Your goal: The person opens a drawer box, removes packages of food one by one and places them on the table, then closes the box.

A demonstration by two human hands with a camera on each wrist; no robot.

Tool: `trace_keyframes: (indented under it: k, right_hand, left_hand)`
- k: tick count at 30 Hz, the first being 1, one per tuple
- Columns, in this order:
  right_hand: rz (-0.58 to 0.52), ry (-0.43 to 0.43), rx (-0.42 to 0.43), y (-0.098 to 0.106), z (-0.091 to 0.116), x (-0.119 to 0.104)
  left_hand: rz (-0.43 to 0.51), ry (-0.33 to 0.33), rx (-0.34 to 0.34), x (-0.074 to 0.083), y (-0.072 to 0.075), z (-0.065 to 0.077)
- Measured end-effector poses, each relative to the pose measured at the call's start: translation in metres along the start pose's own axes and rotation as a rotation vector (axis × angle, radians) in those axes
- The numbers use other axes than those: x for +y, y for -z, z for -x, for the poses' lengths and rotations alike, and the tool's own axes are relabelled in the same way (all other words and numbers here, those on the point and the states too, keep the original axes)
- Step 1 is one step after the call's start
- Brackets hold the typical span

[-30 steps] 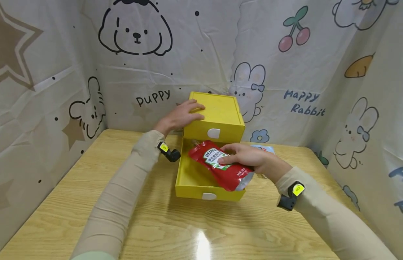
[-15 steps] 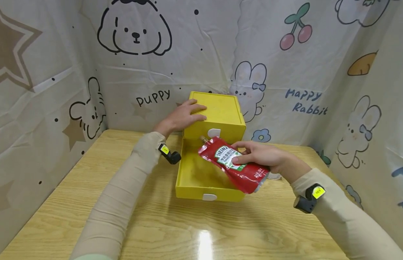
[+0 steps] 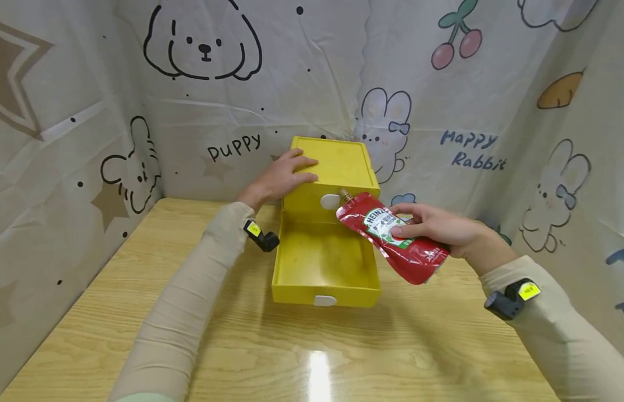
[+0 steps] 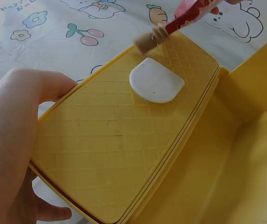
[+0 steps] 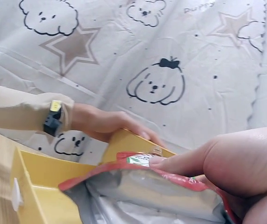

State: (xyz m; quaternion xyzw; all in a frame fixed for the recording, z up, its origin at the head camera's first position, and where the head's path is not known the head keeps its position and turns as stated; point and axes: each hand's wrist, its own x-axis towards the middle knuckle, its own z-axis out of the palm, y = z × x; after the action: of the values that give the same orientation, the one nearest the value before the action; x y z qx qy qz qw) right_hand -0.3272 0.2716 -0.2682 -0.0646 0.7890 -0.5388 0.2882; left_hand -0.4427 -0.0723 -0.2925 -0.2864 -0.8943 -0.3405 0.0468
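My right hand [image 3: 437, 226] grips a red Heinz ketchup pouch [image 3: 422, 259], thumb across its label. Its spout points up and left, close to the white tab [image 3: 330, 201] on the upper part of a yellow box [image 3: 337, 162]. The pouch hangs in the air past the right side of the box's lower tray [image 3: 324, 254], whose bare floor shows. My left hand [image 3: 284, 176] rests on the upper part's top left edge, fingers spread over it. In the right wrist view the silver back of the pouch [image 5: 147, 196] faces the camera.
The box stands on a wood-grain table [image 3: 231, 340] near the back wall. A printed cloth [image 3: 201, 111] with cartoon animals hangs behind and on both sides. The tray front carries a second white tab [image 3: 325, 301].
My right hand has carried the ketchup pouch to the right and slightly up, from over the tray to beyond its right side. The left hand stays on the box.
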Motion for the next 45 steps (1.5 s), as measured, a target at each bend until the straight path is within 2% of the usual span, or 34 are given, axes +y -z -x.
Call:
trace_keyframes:
  k: [8,16,23,31,37,45]
  right_hand:
    - [0.017,0.028,0.045,0.023,0.014,0.012]
    - [-0.027,0.053,0.079,0.054,0.023,0.028]
    - [-0.108,0.031,0.185,0.080,0.026,0.041]
    - [-0.141,0.049,0.291,0.104,0.021,0.057]
    - [-0.091,0.016,0.373,0.119,0.011,0.071]
    - [-0.107,-0.031,0.443,0.137,0.002,0.094]
  left_hand:
    - [0.013,-0.008,-0.006,-0.001,0.000,-0.001]
    - [0.011,-0.006,-0.002,-0.002,0.001,-0.001]
    - [0.027,-0.006,0.003,-0.002,0.000,0.000]
    - [0.027,-0.006,0.001,0.000,0.001,0.001]
    - [0.029,-0.002,0.004,-0.001,0.002,0.001]
    - [0.040,0.003,-0.002,0.000,0.003,0.003]
